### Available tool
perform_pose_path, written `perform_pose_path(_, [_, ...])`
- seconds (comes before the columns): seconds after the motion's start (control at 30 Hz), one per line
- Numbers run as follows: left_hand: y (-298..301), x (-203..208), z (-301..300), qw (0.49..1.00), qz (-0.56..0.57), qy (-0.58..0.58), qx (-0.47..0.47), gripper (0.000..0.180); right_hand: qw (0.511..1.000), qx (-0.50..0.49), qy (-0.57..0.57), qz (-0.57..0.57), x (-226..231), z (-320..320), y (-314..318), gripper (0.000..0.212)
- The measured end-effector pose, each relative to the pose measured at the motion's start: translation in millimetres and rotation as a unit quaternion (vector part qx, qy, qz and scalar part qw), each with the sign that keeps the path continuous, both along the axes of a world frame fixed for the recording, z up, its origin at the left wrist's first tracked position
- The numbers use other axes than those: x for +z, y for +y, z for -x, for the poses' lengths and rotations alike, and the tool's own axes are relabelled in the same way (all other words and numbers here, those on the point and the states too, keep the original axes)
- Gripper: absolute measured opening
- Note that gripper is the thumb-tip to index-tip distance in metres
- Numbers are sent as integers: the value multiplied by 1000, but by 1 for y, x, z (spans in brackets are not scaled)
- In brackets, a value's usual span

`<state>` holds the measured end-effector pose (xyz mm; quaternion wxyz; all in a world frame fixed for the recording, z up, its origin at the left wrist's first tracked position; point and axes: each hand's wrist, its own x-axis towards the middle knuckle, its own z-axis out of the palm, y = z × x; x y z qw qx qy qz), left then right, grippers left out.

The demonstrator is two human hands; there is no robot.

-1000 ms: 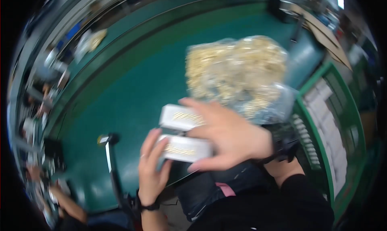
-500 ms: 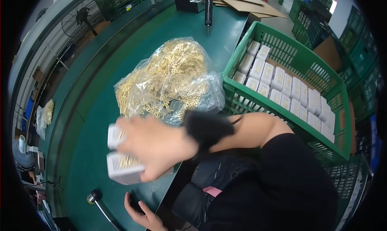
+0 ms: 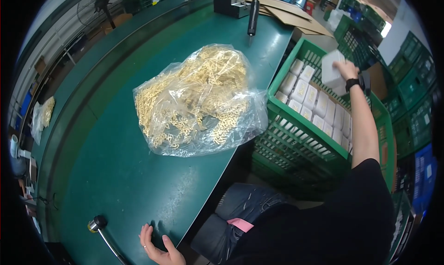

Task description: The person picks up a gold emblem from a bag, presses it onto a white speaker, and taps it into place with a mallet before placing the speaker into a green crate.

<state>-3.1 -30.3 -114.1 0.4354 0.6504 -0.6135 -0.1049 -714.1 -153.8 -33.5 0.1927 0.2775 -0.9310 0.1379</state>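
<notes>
Blocks [image 3: 331, 71], white and blurred, are now hovering over the far right side of the green crate [image 3: 307, 130], no longer over the table [image 3: 115, 168]; the right hand [image 3: 348, 72] is gripping them, fingers pressing their right side. The left hand [image 3: 161, 253] is staying by the near table edge, fingers loosely parted and curling.

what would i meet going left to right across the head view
Small bag with yellow contents, black-headed metal rod, large clear bag of yellow pieces, right hand holding at least one white box.
</notes>
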Motion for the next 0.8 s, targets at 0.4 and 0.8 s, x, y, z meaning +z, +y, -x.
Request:
perform_pose_path(0.4, [-5,3,9,994,-9,-106,0,37,967,-55,-246,39,-124,88,-67,72])
perform_pose_path(0.8, [-12,-3,4,996,-48,-74,25,40,906,366,-33,210,-30,-58,-117,37])
